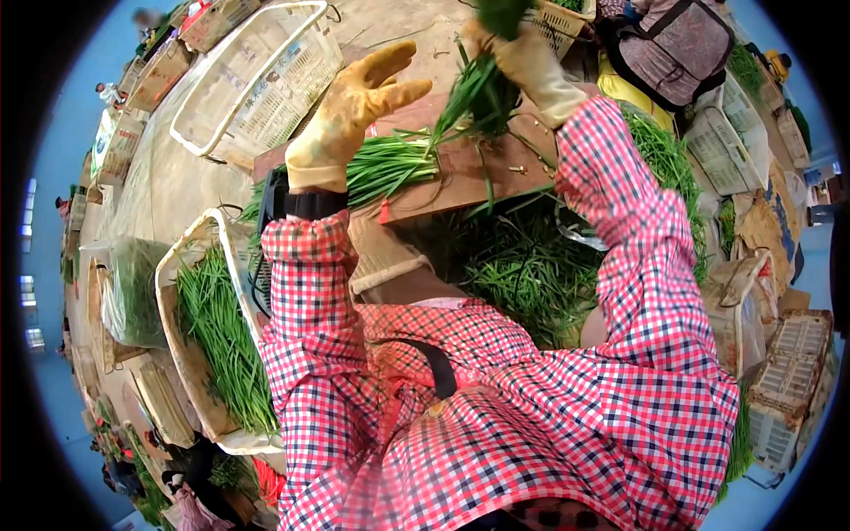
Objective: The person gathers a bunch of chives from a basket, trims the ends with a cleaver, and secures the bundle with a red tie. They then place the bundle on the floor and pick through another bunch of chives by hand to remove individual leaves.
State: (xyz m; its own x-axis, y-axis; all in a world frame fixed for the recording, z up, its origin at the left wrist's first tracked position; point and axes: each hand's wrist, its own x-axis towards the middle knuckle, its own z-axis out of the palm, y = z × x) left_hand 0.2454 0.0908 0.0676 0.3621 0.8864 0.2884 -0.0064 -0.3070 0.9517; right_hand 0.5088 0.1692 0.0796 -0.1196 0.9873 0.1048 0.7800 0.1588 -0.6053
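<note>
My left hand (354, 111), in a stained pale rubber glove, is raised with thumb and fingers apart and nothing in it. Just below it, a pile of cut green chives (390, 166) lies on a brown wooden board (500, 188). My right hand (538, 75), gloved too, grips a bunch of chives (474, 97) above the far side of the board. Its leaves hang down, and blurred green shows at the top edge. Some fingers of this hand are hidden behind the leaves.
A white plastic crate (274, 97) stands at the upper left. A second crate (164, 292) full of chives (226, 341) is left of my arm. Loose green leaves (531, 274) heap below the board. A dark bag (677, 49) sits upper right, near more crates (722, 146).
</note>
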